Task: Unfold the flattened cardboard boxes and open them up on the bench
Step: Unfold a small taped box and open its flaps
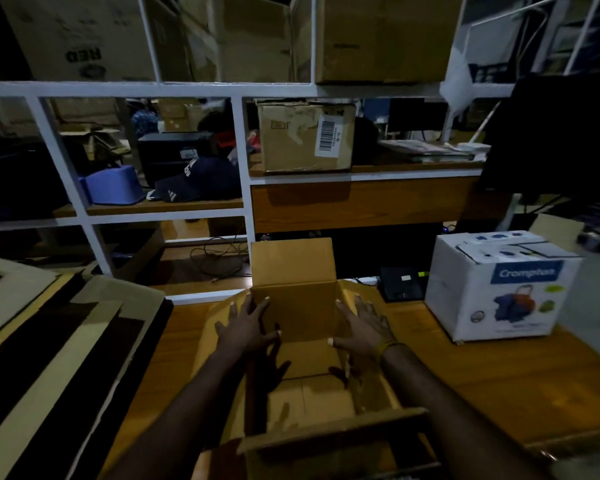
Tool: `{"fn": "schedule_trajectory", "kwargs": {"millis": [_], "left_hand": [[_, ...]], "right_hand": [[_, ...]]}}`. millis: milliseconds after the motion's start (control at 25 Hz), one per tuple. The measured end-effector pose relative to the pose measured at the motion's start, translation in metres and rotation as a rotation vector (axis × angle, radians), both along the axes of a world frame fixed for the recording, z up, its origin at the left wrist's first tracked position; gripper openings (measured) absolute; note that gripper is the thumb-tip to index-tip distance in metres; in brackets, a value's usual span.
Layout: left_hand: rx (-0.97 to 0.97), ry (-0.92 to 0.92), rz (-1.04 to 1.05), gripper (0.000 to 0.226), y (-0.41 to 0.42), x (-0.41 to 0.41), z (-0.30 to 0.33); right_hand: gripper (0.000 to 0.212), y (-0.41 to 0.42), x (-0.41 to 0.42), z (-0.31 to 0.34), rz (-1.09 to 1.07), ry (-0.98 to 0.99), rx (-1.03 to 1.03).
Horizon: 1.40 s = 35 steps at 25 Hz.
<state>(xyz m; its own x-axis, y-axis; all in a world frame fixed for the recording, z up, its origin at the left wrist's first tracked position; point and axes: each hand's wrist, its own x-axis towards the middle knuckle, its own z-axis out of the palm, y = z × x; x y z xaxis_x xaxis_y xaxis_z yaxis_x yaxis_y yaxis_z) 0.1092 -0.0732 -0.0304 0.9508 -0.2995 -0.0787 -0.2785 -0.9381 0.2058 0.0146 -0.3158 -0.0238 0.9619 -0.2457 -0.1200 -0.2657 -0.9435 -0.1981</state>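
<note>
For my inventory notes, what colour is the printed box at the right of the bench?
White box with blue print, seen in the head view.

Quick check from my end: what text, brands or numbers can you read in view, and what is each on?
"Crompton": white appliance box on the bench.
"RED", upside down: top-shelf carton.
Barcode label: shelf carton, digits too small to read.
White lettering: dark cap, blurred.
Open cardboard box: none.

white box (499,289) blocks right, flattened cardboard stack (49,341) left, bench (465,368) between open
</note>
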Motion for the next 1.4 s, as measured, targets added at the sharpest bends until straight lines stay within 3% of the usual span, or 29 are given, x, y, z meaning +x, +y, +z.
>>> {"fn": "schedule_trajectory", "kwargs": {"millis": [280, 480, 560, 640, 760, 920, 1040, 1200, 1400], "left_hand": [[0.023, 0.017, -0.003, 0.092, 0.012, -0.058, -0.001], [-0.072, 0.07, -0.017, 0.091, 0.021, -0.103, 0.014], [-0.121, 0.137, 0.003, 0.093, 0.025, -0.124, 0.016], [-0.164, 0.25, 0.022, 0.102, 0.027, -0.143, 0.019], [-0.155, 0.4, 0.03, 0.118, 0.025, -0.171, 0.037], [-0.139, 0.366, 0.009, 0.08, 0.017, -0.22, 0.057], [-0.006, 0.251, 0.081, 0.07, 0.01, -0.247, 0.046], [0.133, 0.044, 0.262, 0.063, -0.001, -0.278, 0.035], [0.018, -0.025, 0.201, 0.065, -0.003, -0.285, 0.026]], "right_hand": [[0.101, 0.007, -0.071, 0.014, 0.04, 0.147, 0.084], [0.113, 0.0, -0.096, 0.038, 0.071, 0.322, 0.206], [0.119, 0.0, -0.109, 0.048, 0.111, 0.383, 0.225], [0.109, 0.002, -0.125, 0.057, 0.15, 0.391, 0.277], [0.107, 0.005, -0.148, 0.066, 0.183, 0.361, 0.236], [0.099, 0.036, -0.18, 0.052, 0.144, 0.202, -0.03], [0.076, 0.06, -0.209, 0.035, 0.06, -0.067, -0.126], [0.057, 0.072, -0.226, 0.017, -0.05, -0.208, -0.042], [0.06, 0.072, -0.226, 0.005, -0.154, -0.217, 0.205]]}}
